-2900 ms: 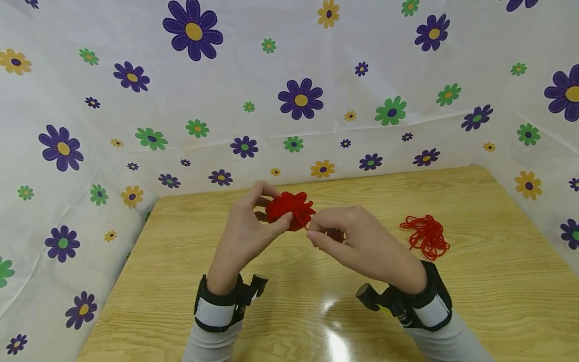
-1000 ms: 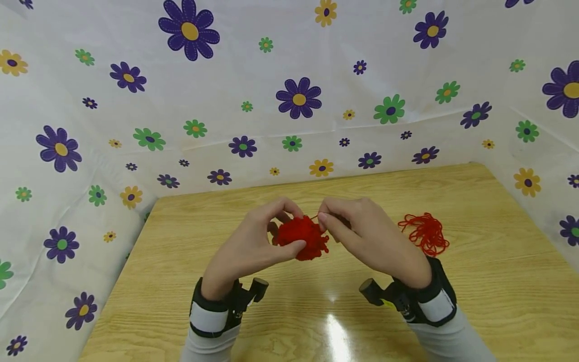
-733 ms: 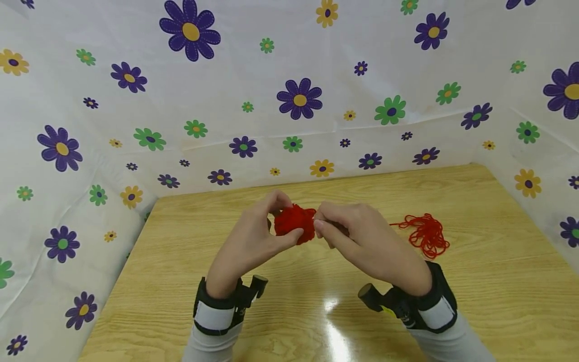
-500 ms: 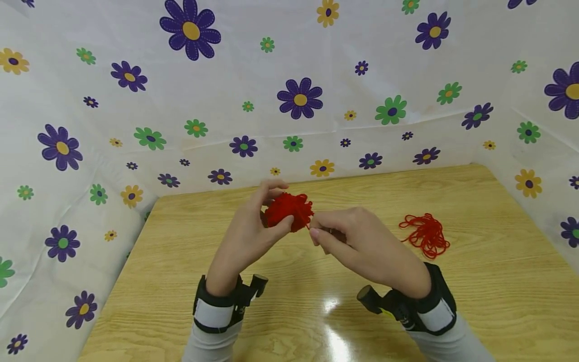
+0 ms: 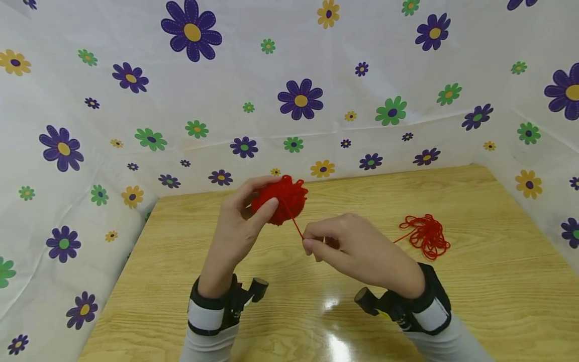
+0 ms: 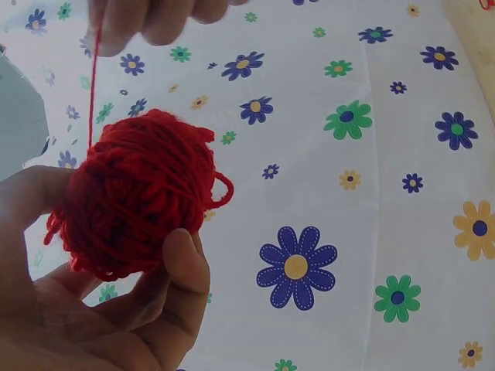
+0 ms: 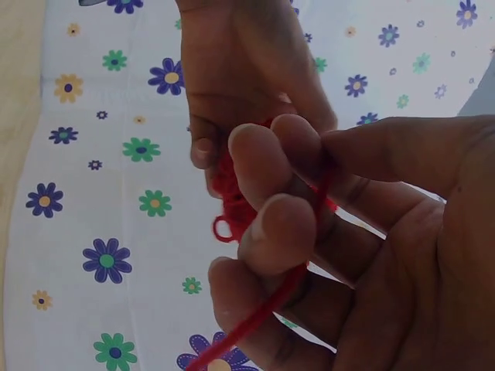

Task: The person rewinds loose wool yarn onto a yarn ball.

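My left hand [image 5: 235, 226] grips a ball of red yarn [image 5: 282, 198] between thumb and fingers, above the table. Loose loops stick out of the ball, one plainly on its side in the left wrist view. A taut strand [image 5: 296, 226] runs from the ball to my right hand [image 5: 357, 246], which pinches it between thumb and forefinger, down and to the right of the ball. In the right wrist view the yarn strand [image 7: 255, 318] passes on across the curled fingers and hangs away. Part of the ball is hidden behind my left thumb and fingers.
A loose heap of red yarn [image 5: 427, 236] lies on the wooden table [image 5: 289, 301] at the right, one strand leading from it toward my right hand. A white flowered cloth [image 5: 339, 65] stands behind and at both sides. Each wrist wears a black strap with a camera.
The ball has moved left and slightly up with my left hand. My right hand has come down and left, drawing out a longer, straight strand between them.
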The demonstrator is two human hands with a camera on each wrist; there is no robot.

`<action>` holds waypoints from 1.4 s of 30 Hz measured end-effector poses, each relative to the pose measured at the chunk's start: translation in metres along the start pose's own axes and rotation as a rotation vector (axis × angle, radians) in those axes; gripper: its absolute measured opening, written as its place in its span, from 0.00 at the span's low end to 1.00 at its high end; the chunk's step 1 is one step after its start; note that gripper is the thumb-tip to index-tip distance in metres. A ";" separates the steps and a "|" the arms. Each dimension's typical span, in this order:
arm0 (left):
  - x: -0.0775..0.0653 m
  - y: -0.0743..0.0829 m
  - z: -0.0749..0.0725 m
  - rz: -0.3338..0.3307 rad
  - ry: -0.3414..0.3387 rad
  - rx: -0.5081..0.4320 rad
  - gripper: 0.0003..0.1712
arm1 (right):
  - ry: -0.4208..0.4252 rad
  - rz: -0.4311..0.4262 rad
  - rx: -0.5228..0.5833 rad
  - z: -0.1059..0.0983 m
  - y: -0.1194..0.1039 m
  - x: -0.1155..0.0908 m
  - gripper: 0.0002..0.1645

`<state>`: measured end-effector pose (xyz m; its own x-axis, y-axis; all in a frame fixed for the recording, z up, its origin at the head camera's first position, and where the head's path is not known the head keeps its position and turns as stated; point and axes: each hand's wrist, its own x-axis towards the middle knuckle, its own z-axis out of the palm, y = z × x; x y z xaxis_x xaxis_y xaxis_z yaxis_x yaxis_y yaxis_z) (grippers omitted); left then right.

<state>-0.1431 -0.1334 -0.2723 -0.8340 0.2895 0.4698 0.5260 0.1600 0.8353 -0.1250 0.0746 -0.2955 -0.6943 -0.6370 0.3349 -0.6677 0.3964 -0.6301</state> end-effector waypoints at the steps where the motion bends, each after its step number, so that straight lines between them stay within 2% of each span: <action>1: 0.000 0.000 -0.001 0.005 -0.005 -0.027 0.19 | -0.011 0.004 0.003 0.001 0.000 0.000 0.09; 7: -0.003 0.007 -0.002 0.035 -0.069 -0.126 0.19 | -0.036 0.034 -0.053 0.004 0.005 0.002 0.10; 14: -0.009 0.017 -0.001 0.083 -0.208 -0.184 0.19 | -0.032 0.094 -0.074 0.006 0.011 0.004 0.08; 18: -0.011 0.020 -0.001 0.088 -0.284 -0.186 0.19 | -0.029 0.138 -0.108 0.005 0.014 0.003 0.04; 21: -0.013 0.021 0.000 0.090 -0.326 -0.181 0.19 | -0.013 0.148 -0.129 0.003 0.017 0.003 0.05; 24: -0.014 0.023 0.000 0.089 -0.384 -0.175 0.18 | 0.015 0.148 -0.127 0.000 0.018 0.003 0.07; 29: -0.013 0.025 0.002 0.136 -0.503 -0.169 0.18 | 0.090 0.142 -0.095 -0.004 0.017 0.003 0.07; 31: -0.012 0.026 0.003 0.148 -0.528 -0.153 0.18 | 0.122 0.126 -0.071 -0.005 0.016 0.002 0.09; 34: -0.012 0.026 0.004 0.109 -0.530 -0.094 0.18 | 0.165 0.093 -0.047 -0.007 0.015 0.001 0.10; 42: -0.010 0.022 0.010 -0.028 -0.421 0.226 0.21 | 0.237 0.023 0.001 -0.011 0.009 -0.001 0.10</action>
<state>-0.1222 -0.1236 -0.2615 -0.7330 0.6316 0.2525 0.5663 0.3612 0.7408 -0.1333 0.0857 -0.2937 -0.7531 -0.4544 0.4757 -0.6508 0.4084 -0.6401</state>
